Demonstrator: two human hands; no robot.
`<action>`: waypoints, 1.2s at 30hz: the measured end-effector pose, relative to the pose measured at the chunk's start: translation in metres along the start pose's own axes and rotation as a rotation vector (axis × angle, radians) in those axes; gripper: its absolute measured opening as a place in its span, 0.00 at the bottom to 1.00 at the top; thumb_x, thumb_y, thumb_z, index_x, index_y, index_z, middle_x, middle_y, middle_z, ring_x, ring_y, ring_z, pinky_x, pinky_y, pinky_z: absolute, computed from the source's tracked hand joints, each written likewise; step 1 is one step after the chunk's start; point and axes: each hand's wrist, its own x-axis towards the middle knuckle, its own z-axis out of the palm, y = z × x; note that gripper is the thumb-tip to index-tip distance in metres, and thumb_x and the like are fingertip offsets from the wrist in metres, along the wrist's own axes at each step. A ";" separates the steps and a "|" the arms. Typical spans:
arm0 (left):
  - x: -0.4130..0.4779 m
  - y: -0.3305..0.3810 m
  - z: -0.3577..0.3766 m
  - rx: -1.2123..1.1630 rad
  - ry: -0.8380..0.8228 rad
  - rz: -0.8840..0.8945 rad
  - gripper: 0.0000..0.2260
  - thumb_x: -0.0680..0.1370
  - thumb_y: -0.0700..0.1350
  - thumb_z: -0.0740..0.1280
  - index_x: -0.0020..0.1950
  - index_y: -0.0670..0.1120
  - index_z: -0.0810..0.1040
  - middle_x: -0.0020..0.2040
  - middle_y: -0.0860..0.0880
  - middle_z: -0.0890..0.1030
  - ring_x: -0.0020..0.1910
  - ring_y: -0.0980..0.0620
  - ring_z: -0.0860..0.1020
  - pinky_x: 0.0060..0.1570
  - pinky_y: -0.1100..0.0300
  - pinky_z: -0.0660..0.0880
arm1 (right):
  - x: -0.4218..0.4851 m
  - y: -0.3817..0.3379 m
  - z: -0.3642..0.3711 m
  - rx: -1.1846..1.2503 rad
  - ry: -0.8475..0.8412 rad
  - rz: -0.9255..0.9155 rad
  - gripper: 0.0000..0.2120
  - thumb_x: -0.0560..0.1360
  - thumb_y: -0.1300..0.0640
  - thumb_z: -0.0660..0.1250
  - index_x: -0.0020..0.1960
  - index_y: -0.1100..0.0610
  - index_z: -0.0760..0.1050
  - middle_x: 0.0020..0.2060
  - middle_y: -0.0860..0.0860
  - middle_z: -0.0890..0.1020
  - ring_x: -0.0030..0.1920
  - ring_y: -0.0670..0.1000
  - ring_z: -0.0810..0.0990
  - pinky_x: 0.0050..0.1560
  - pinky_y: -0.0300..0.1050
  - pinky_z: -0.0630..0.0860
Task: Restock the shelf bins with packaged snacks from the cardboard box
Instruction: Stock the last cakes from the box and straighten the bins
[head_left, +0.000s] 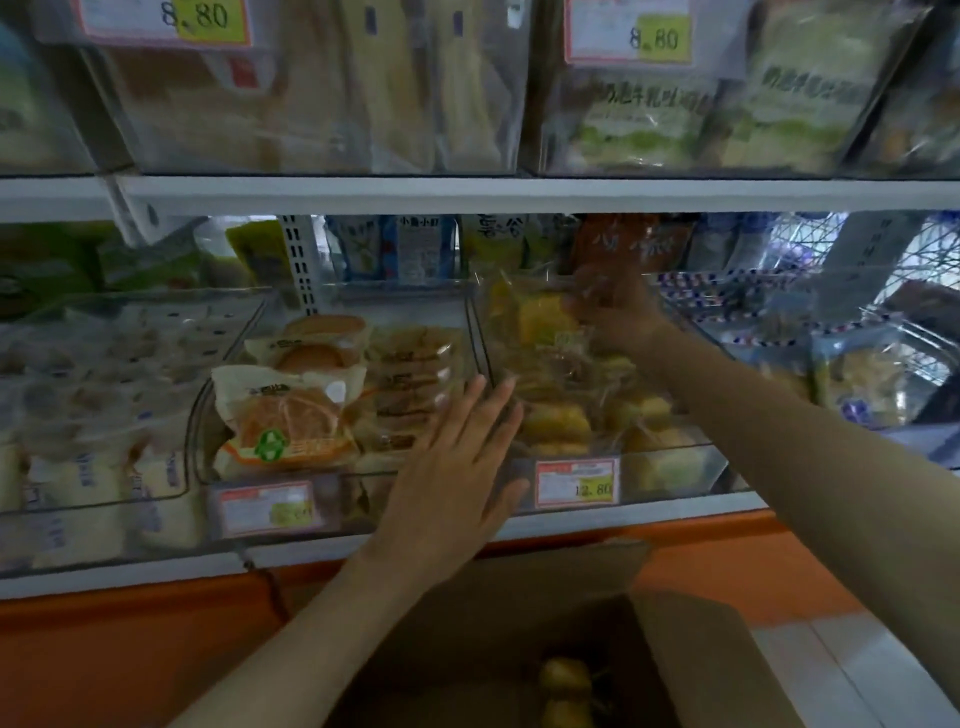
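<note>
A white metal shelf board (467, 193) runs across the view, with a white slotted upright post (300, 260) below it. Red-bordered paper price labels with yellow patches read 8.80 (161, 18), 8.80 (631, 34) and 12.80 (576, 482); a fourth label (267, 508) is too blurred to read. Lower down are an orange base panel (130, 649) and pale floor tiles (831, 670).

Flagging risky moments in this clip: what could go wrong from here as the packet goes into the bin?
The bin already looks heaped with yellow packets, so the packet the right hand grips might slide off over the front rim. The open left hand lies at that front edge and could nudge neighbouring packs out.
</note>
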 end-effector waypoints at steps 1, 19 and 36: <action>0.001 0.002 0.002 0.012 0.013 -0.010 0.28 0.81 0.59 0.50 0.77 0.46 0.57 0.79 0.48 0.54 0.78 0.48 0.48 0.74 0.45 0.58 | 0.008 0.001 0.004 -0.004 -0.055 0.007 0.10 0.75 0.65 0.68 0.55 0.57 0.73 0.40 0.43 0.74 0.40 0.43 0.76 0.39 0.31 0.74; -0.010 0.031 -0.007 0.005 0.032 -0.116 0.25 0.82 0.55 0.52 0.77 0.47 0.57 0.79 0.46 0.51 0.78 0.48 0.47 0.75 0.49 0.50 | -0.015 0.009 -0.005 -0.324 0.071 -0.202 0.40 0.72 0.46 0.71 0.74 0.62 0.55 0.70 0.60 0.63 0.71 0.59 0.62 0.70 0.51 0.64; -0.165 0.120 0.180 -0.854 -0.916 -0.509 0.11 0.80 0.46 0.64 0.62 0.52 0.73 0.60 0.51 0.78 0.58 0.56 0.75 0.59 0.62 0.72 | -0.319 0.225 -0.029 -0.652 -0.620 -0.041 0.35 0.74 0.28 0.43 0.76 0.41 0.52 0.74 0.38 0.31 0.74 0.41 0.29 0.77 0.53 0.43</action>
